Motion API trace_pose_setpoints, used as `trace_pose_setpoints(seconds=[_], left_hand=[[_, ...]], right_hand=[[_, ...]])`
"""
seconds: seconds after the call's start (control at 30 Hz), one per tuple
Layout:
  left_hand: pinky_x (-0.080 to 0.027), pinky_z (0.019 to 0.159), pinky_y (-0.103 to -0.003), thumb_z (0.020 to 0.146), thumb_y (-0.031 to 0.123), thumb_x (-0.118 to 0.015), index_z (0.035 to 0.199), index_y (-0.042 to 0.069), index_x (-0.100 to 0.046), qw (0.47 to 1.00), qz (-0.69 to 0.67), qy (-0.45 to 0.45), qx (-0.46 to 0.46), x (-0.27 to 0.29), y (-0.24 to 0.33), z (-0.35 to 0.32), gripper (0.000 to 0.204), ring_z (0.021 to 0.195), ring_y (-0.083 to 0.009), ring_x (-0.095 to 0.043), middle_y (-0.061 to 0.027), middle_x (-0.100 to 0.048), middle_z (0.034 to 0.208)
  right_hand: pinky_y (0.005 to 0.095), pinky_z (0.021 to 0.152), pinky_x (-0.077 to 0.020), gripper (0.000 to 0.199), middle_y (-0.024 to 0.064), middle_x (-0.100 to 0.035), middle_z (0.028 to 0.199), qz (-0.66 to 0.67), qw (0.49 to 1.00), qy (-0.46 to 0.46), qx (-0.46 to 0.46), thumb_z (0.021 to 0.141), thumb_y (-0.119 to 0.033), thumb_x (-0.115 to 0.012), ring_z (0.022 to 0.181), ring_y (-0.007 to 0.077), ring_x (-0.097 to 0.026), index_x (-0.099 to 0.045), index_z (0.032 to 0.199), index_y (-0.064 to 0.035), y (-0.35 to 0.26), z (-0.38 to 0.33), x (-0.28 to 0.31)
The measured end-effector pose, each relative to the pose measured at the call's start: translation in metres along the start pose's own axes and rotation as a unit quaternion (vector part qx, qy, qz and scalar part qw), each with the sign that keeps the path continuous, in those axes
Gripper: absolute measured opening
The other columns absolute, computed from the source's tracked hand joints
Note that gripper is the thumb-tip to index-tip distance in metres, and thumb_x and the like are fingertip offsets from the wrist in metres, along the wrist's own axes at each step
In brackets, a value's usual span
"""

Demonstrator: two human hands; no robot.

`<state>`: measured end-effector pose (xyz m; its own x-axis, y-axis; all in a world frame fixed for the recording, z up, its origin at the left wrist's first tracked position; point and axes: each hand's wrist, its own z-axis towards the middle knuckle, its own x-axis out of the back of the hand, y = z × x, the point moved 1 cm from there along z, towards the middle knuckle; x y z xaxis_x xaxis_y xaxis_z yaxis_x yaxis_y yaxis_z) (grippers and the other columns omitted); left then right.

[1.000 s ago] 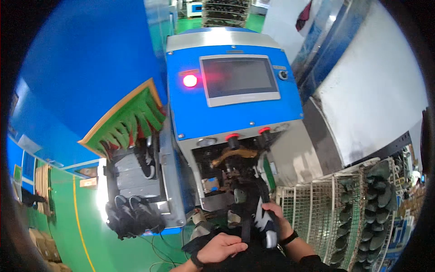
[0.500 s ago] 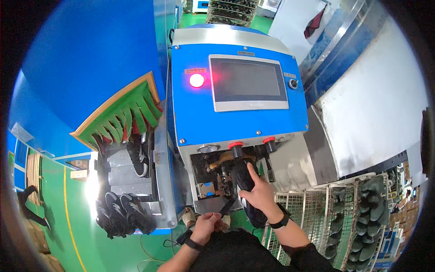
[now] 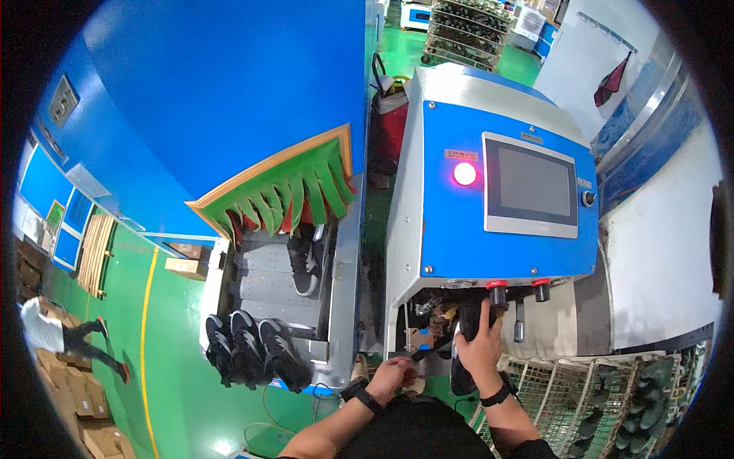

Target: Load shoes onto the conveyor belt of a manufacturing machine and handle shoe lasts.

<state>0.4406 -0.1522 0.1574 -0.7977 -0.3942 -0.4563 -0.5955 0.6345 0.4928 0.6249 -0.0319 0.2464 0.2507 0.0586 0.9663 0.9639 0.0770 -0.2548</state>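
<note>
Black shoe [image 3: 459, 379] lies under the right hand [image 3: 479, 350], showing leftward.

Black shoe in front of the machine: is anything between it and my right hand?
Nothing visible: the right hand lies directly on the black shoe. The black knob shows just beyond the hand, under the machine's blue front, not between hand and shoe.

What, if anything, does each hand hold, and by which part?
The right hand holds a black shoe about its middle. The left hand is at the near end of a dark strip; whether it grips this is unclear.
</note>
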Motion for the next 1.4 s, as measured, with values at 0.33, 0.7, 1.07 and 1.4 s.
trace_pose_setpoints(seconds=[0.33, 0.7, 1.07, 1.4], left_hand=[[-0.055, 0.069, -0.033, 0.102, 0.034, -0.051, 0.109, 0.004, -0.062, 0.98, 0.103, -0.162, 0.062, -0.006, 0.0, -0.017, 0.032, 0.075, -0.0204, -0.066, -0.0115, -0.069, 0.095], [-0.053, 0.065, -0.025, 0.097, 0.062, -0.05, 0.106, 0.01, -0.064, 0.885, 0.071, -0.31, 0.34, -0.013, -0.02, -0.05, 0.055, 0.075, -0.0111, -0.065, -0.0016, -0.067, 0.084], [-0.052, 0.08, -0.042, 0.087, 0.049, -0.066, 0.102, -0.004, -0.067, 0.845, 0.507, -0.051, -0.164, -0.002, 0.053, -0.148, 0.055, 0.091, -0.0363, -0.069, -0.0222, -0.07, 0.092], [-0.043, 0.063, -0.035, 0.088, 0.029, -0.067, 0.088, 0.001, -0.061, 0.81, 0.538, -0.178, -0.152, -0.067, -0.004, -0.141, 0.029, 0.071, -0.0168, -0.058, -0.0068, -0.063, 0.078]], right_hand=[[0.06, 0.085, -0.0482, 0.1, 0.0437, -0.037, 0.13, 0.082, 0.987, 0.136, 0.021, 0.08, -0.027, -0.077, 0.11, 0.06, -0.05, -0.017, 0.159, -0.0125, -0.004, -0.064, 0.01], [0.0423, 0.086, -0.053, 0.069, 0.0189, -0.063, 0.119, 0.247, 0.953, -0.108, 0.141, 0.093, -0.031, -0.068, 0.097, 0.0347, -0.066, -0.039, 0.149, -0.0018, 0.022, -0.202, 0.081], [0.0399, 0.086, -0.0565, 0.057, 0.0138, -0.067, 0.115, 0.81, 0.532, -0.095, -0.228, 0.087, -0.008, -0.071, 0.098, 0.028, -0.069, -0.048, 0.138, 0.0016, -0.009, -0.116, -0.004], [0.0327, 0.102, -0.045, 0.077, 0.009, -0.056, 0.134, 0.64, 0.738, 0.066, -0.203, 0.088, -0.02, -0.076, 0.117, 0.016, -0.055, -0.036, 0.15, 0.0034, 0.159, -0.263, 0.089]])
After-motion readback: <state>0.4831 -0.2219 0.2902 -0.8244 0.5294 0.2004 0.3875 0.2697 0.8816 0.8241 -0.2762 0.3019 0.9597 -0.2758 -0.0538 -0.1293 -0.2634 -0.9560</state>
